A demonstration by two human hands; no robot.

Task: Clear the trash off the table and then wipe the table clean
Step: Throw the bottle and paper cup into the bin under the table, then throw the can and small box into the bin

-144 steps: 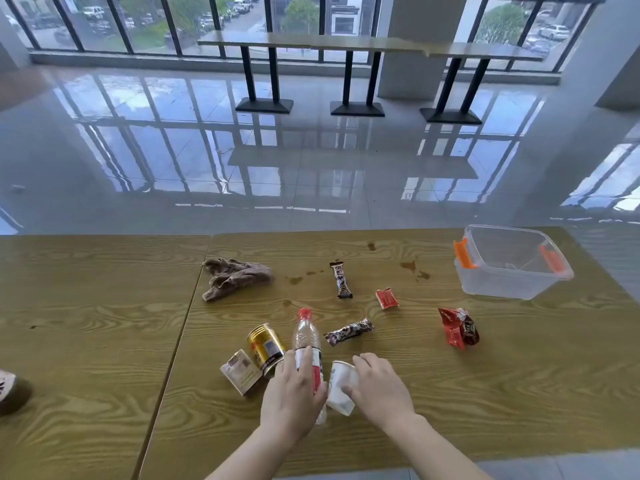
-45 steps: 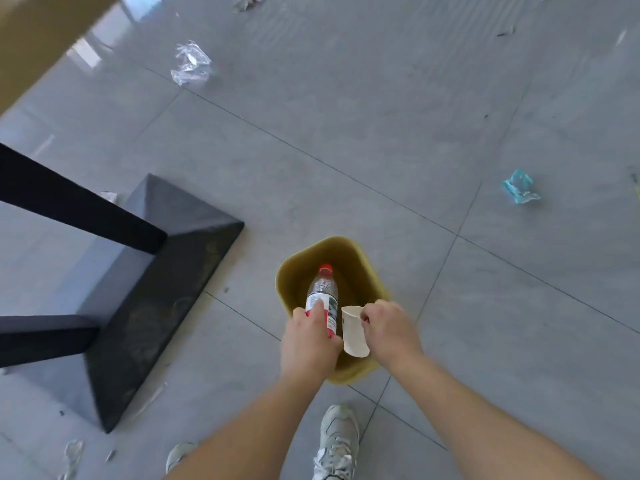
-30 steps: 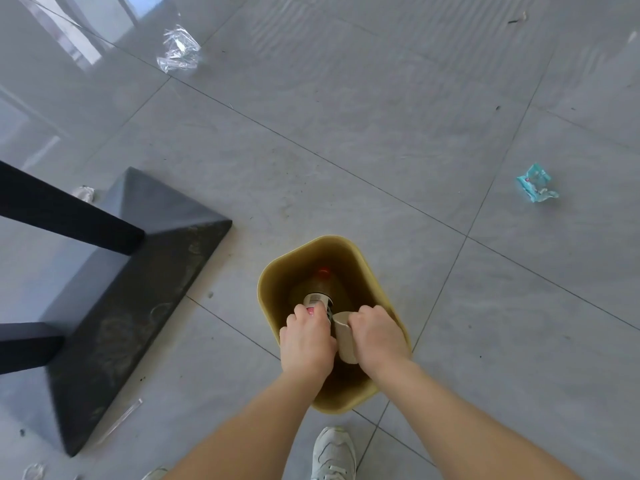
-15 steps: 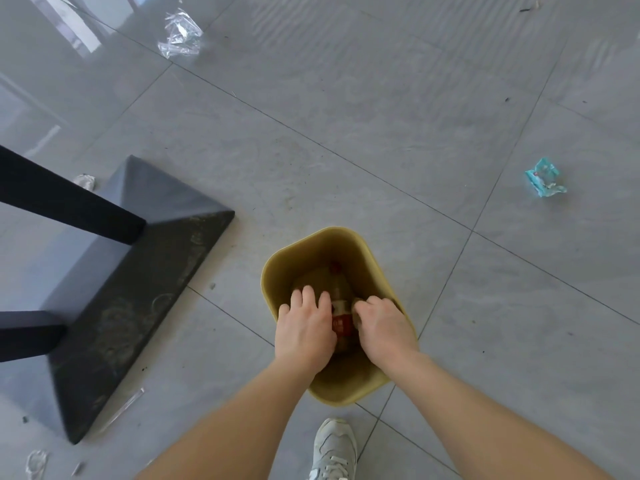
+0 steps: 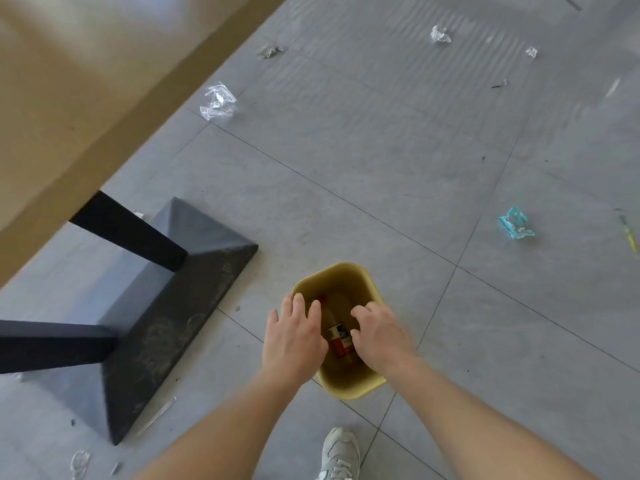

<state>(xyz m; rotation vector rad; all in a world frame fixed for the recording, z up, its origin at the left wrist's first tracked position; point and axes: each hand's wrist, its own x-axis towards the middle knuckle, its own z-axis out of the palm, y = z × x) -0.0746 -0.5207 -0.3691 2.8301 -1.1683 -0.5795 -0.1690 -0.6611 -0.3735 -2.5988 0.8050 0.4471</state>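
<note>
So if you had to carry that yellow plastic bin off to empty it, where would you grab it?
Probably by the rim of the yellow plastic bin, reaching down from above with a hand on each long side. It stands upright and open-topped on the floor, no handles show, and the rim is bare.

Grey tiled floor (image 5: 363, 161) carries a yellow bin (image 5: 349, 386), a black table base (image 5: 166, 306), crumpled clear plastic (image 5: 219, 105), a blue wrapper (image 5: 515, 227) and paper scraps (image 5: 440, 33)
</note>
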